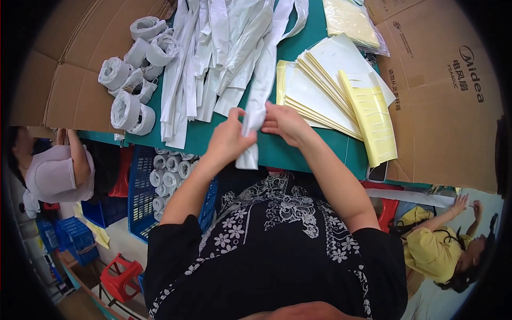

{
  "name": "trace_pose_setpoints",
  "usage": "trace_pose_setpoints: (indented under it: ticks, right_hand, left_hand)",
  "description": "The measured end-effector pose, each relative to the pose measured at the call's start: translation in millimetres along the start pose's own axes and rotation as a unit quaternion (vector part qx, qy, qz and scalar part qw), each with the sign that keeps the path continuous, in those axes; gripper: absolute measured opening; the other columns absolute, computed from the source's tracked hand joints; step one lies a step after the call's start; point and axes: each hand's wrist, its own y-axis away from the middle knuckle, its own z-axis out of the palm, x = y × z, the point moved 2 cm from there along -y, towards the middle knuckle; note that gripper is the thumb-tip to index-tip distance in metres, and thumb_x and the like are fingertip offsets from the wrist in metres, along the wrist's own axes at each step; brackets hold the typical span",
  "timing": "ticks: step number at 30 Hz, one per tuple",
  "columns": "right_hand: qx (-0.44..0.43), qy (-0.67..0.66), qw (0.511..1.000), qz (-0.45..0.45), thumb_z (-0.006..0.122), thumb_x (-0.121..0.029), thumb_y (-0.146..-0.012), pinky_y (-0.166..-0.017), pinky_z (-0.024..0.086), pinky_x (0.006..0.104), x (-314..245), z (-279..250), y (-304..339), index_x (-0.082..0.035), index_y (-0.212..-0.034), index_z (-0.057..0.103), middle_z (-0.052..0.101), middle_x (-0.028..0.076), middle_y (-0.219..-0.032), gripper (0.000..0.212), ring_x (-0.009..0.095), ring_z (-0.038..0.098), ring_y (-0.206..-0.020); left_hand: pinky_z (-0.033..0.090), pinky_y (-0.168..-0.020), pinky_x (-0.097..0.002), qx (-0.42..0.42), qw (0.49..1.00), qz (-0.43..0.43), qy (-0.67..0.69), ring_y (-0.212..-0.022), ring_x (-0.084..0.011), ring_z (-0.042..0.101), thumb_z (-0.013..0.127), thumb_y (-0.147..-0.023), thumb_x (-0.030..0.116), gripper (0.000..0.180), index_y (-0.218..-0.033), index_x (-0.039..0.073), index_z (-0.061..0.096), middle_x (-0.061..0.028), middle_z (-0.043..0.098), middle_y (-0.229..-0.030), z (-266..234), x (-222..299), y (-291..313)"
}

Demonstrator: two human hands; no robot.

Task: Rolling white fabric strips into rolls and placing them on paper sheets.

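A long white, shiny plastic strip (255, 116) runs from the far part of the table toward me, its lower end hanging over the near table edge. My left hand (230, 137) grips it from the left, thumb across its front. From the right, my right hand (286, 124) has its fingers curled against the strip's edge, a little higher up. Beyond my hands lies a spread pile of similar white strips (210, 50). Several rolled white strips (126, 109) are stacked on the table's left side.
White sheets with yellow edges (320, 88) and a slit yellow sheet (369, 120) lie right. Cardboard boxes (426, 128) flank the green table (314, 18). A blue crate (141, 181) of rolls stands below left. People sit on both sides, one handling a white strip (416, 197).
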Motion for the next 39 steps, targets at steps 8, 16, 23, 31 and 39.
trace_pose_setpoints:
  ticks: [8, 16, 23, 31, 39]
  right_hand:
    - [0.114, -0.155, 0.976, -0.099, 0.041, -0.028, -0.096, -0.067, 0.052, 0.0408, -36.1, 6.0, -27.0, 0.004, -0.113, 0.046, 0.061, 0.015, -0.095, 0.036, 0.026, 0.061, -0.08]
    - [0.141, -0.21, 0.964, -0.086, 0.041, -0.026, -0.097, -0.063, 0.049, 0.0354, -50.3, 18.3, -33.1, -0.003, -0.117, 0.045, 0.061, 0.01, -0.093, 0.032, 0.018, 0.057, -0.07]
    - [0.177, -0.262, 0.947, -0.049, 0.035, -0.037, -0.097, -0.068, 0.048, 0.0409, -49.2, 26.8, -38.9, -0.002, -0.114, 0.045, 0.056, 0.009, -0.083, 0.04, 0.022, 0.049, -0.067]
    - [0.093, -0.313, 0.945, -0.002, 0.025, -0.04, -0.093, -0.062, 0.039, 0.0409, -53.3, 25.9, -41.3, -0.004, -0.097, 0.049, 0.045, 0.007, -0.075, 0.043, 0.022, 0.042, -0.066]
    - [0.104, -0.337, 0.936, 0.003, 0.028, -0.031, -0.094, -0.055, 0.039, 0.0361, -56.2, 32.4, -40.9, -0.002, -0.095, 0.048, 0.046, 0.007, -0.067, 0.036, 0.019, 0.041, -0.056]
  left_hand:
    - [0.038, -0.048, -0.0234, 0.205, 0.947, 0.213, 0.123, -0.05, -0.0114, 0.044, 0.072, -0.073, 0.008, 0.018, -0.08, 0.005, 0.056, -0.0029, 0.053, -0.066, 20.1, -7.5, 71.9]
    - [0.039, -0.044, -0.0276, 0.234, 0.931, 0.28, -0.015, -0.052, -0.018, 0.054, 0.073, -0.066, 0.004, 0.023, -0.088, 0.006, 0.067, -0.004, 0.055, -0.065, 46.0, -12.2, 109.0]
    - [0.038, -0.052, -0.0277, 0.383, 0.889, 0.237, -0.083, -0.065, -0.0183, 0.047, 0.078, -0.064, 0.01, 0.034, -0.093, 0.01, 0.062, -0.0047, 0.044, -0.082, 39.7, -10.5, 106.8]
    - [0.043, -0.066, -0.0306, 0.403, 0.872, 0.271, 0.055, -0.08, -0.0247, 0.052, 0.078, -0.066, 0.002, 0.05, -0.105, 0.009, 0.048, -0.013, 0.051, -0.098, 40.7, -21.7, 107.5]
    - [0.045, -0.063, -0.0296, 0.402, 0.865, 0.3, 0.015, -0.077, -0.0238, 0.055, 0.077, -0.066, 0.001, 0.046, -0.104, 0.008, 0.051, -0.012, 0.052, -0.097, 34.0, -21.9, 113.7]
